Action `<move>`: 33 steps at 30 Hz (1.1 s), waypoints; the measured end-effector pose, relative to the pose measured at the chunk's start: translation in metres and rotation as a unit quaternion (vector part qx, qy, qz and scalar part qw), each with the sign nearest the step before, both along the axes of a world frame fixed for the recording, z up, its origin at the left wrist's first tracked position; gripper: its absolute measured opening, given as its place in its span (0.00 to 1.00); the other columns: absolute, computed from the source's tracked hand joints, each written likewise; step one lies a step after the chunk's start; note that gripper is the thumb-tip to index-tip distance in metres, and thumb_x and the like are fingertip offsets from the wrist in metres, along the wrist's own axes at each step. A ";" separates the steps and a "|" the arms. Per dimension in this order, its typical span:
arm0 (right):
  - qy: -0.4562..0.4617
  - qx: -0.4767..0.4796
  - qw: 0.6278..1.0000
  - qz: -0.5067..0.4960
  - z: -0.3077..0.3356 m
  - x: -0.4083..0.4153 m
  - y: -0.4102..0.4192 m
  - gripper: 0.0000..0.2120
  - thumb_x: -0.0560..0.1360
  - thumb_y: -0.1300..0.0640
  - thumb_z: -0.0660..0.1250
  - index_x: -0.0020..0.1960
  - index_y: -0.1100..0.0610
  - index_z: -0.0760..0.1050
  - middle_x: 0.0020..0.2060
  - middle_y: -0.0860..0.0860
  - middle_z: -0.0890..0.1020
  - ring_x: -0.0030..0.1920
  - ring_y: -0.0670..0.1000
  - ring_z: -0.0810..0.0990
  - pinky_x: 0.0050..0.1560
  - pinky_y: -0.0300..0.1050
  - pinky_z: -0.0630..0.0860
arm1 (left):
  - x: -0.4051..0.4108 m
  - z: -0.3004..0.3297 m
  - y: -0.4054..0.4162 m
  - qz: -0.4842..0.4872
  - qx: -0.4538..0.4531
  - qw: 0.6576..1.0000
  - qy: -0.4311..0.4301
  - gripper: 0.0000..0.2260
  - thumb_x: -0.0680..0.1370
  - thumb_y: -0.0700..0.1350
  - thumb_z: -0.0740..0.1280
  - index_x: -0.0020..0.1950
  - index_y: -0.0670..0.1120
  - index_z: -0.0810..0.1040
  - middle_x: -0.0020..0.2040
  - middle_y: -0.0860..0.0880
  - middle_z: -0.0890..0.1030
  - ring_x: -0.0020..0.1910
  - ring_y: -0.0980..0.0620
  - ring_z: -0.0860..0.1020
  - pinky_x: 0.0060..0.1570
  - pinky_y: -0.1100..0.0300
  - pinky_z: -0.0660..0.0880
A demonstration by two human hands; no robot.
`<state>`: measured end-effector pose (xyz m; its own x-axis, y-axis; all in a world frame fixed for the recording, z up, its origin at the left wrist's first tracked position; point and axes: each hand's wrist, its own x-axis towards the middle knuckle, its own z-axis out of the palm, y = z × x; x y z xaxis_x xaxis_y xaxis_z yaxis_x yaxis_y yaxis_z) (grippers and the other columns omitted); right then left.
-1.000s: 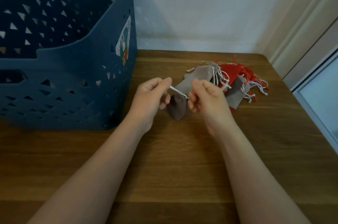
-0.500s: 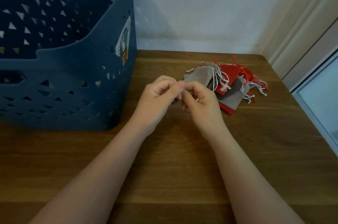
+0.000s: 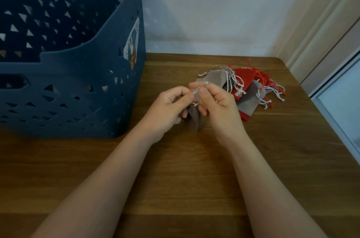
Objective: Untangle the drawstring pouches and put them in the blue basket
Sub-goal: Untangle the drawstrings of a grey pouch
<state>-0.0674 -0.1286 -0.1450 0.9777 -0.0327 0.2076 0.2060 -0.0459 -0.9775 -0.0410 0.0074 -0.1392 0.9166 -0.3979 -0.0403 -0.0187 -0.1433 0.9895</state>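
left hand (image 3: 167,109): my fingers pinching the grey pouch (image 3: 194,118) string
right hand (image 3: 216,101): pinching it too
pile (image 3: 245,90): 2 o'clock of my hands

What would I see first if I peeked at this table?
Two hands, the left hand and right hand, meet mid-table, pinching the white string of a hanging grey pouch. A big blue basket fills the left side. Behind the hands lies a tangled pile of red and grey pouches.
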 end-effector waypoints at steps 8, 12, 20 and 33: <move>0.026 -0.116 0.992 -0.039 -0.005 0.003 0.003 0.16 0.80 0.63 0.55 0.66 0.50 0.67 0.37 0.44 0.75 0.32 0.37 0.74 0.34 0.32 0.70 | 0.003 -0.008 -0.005 0.022 0.098 0.993 -0.054 0.10 0.81 0.46 0.58 0.43 0.47 0.75 0.40 0.48 0.78 0.31 0.60 0.76 0.30 0.67 0.72; -0.027 -0.146 0.987 -0.067 -0.003 0.002 0.003 0.17 0.77 0.63 0.63 0.63 0.50 0.69 0.45 0.44 0.75 0.34 0.43 0.77 0.35 0.37 0.75 | 0.004 -0.009 -0.001 0.014 0.138 0.982 -0.129 0.09 0.80 0.46 0.59 0.41 0.50 0.74 0.41 0.51 0.75 0.31 0.62 0.76 0.30 0.72 0.71; -0.134 -0.256 0.950 -0.116 -0.003 -0.001 0.007 0.12 0.75 0.64 0.66 0.53 0.50 0.73 0.48 0.41 0.72 0.41 0.38 0.75 0.43 0.30 0.73 | 0.002 -0.007 -0.003 -0.031 0.292 0.927 -0.233 0.06 0.80 0.47 0.58 0.49 0.52 0.74 0.49 0.55 0.71 0.44 0.58 0.73 0.43 0.62 0.73; -0.010 -0.065 0.998 -0.011 -0.005 0.005 -0.002 0.11 0.75 0.67 0.64 0.48 0.51 0.76 0.38 0.50 0.80 0.37 0.45 0.79 0.41 0.38 0.76 | 0.005 -0.009 0.001 -0.113 0.323 0.895 -0.287 0.05 0.80 0.48 0.58 0.52 0.52 0.72 0.53 0.54 0.73 0.47 0.57 0.73 0.46 0.55 0.76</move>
